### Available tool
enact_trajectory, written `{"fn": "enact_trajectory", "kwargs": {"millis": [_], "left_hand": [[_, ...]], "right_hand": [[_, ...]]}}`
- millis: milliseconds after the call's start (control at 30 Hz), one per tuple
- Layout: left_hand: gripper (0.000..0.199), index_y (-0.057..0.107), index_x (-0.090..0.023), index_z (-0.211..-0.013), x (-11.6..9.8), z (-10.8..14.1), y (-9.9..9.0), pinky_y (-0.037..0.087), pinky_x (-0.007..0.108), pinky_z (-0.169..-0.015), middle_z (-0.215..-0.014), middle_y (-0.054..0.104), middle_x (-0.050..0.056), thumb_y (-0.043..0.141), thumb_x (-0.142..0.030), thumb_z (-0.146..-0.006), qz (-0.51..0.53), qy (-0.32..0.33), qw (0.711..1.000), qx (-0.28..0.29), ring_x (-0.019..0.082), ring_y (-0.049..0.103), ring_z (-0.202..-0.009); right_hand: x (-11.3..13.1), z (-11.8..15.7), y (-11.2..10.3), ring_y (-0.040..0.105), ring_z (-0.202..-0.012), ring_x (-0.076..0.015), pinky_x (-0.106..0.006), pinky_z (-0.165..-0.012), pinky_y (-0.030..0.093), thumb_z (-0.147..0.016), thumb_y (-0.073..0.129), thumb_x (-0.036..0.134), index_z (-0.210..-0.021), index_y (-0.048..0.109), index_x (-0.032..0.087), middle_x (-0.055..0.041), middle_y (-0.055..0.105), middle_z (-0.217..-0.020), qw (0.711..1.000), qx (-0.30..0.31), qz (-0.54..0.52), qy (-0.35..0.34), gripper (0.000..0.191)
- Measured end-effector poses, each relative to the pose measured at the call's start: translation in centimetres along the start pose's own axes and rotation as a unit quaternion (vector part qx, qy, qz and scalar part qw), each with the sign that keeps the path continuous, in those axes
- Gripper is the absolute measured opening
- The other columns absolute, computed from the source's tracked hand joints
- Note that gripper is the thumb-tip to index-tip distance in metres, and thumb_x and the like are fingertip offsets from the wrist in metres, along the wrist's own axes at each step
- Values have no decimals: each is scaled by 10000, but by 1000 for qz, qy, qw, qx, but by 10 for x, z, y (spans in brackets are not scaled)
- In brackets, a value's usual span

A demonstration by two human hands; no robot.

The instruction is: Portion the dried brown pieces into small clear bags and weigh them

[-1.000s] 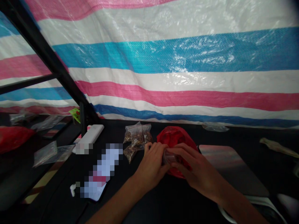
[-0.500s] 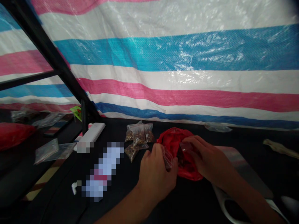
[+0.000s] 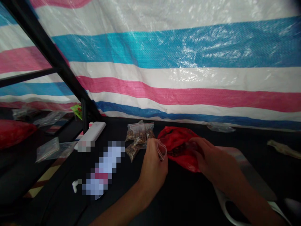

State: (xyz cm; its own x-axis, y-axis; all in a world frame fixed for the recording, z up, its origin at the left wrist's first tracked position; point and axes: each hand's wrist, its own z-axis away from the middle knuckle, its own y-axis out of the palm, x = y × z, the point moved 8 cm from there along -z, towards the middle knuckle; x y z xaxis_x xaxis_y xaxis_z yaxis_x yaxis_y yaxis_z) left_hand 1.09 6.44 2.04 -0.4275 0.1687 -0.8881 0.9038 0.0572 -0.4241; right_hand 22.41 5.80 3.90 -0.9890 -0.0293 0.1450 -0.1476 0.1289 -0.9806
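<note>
My left hand [image 3: 154, 168] is closed around a small clear zip bag [image 3: 161, 150], whose open mouth faces the red bag. The red plastic bag [image 3: 181, 133] lies open between my hands, with dark, grainy bits [image 3: 175, 151] inside. My right hand [image 3: 215, 163] reaches over the red bag's right side, fingers pinched on a small clear plastic piece [image 3: 193, 145]; its shape is mostly hidden. Just beyond my left hand sit several filled zip bags [image 3: 140, 136] of brown bits, grouped together.
To the left lie a white oblong device [image 3: 95, 133], a blurred-out item [image 3: 103, 169] and a white earbud [image 3: 74, 186]. Empty-looking clear bags [image 3: 48, 150] and another red bag [image 3: 14, 133] are farther left. A grey, rounded board [image 3: 249, 175] lies under my right forearm. Striped sheeting [image 3: 176, 50] hangs behind.
My left hand has moved slightly left and up with the zip bag, away from the red bag's opening. The red bag's mouth has narrowed, and my right fingers have shifted slightly right.
</note>
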Motion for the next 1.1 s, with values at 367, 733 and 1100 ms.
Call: {"fn": "enact_trajectory", "kwargs": {"millis": [367,733,1100], "left_hand": [[271,425,-245,-910,5,2,13,415,251,-620,-790,486,-55,631,-103,-806,148,-45,988,14,123,499,-655],[249,441,-232,-897,17,-7,3,440,240,-669,-804,493,-60,682,-187,-850,203,-77,975,-50,116,501,-698],[201,459,-230,-937,11,-2,19,489,287,-745,-879,612,-12,657,-217,-898,185,-58,980,40,155,612,-792]], "right_hand": [[33,9,12,789,-774,-192,-265,-472,473,-1045,481,231,-1312,623,334,-15,709,-1358,995,0,17,-98,320],[40,13,21,797,-902,-253,-340,-645,589,-997,620,299,-1339,603,305,-44,750,-1292,996,65,-36,-58,342],[44,13,20,782,-843,-219,-296,-577,543,-1003,597,390,-1324,647,304,-49,752,-1233,997,17,12,-79,335]]}}
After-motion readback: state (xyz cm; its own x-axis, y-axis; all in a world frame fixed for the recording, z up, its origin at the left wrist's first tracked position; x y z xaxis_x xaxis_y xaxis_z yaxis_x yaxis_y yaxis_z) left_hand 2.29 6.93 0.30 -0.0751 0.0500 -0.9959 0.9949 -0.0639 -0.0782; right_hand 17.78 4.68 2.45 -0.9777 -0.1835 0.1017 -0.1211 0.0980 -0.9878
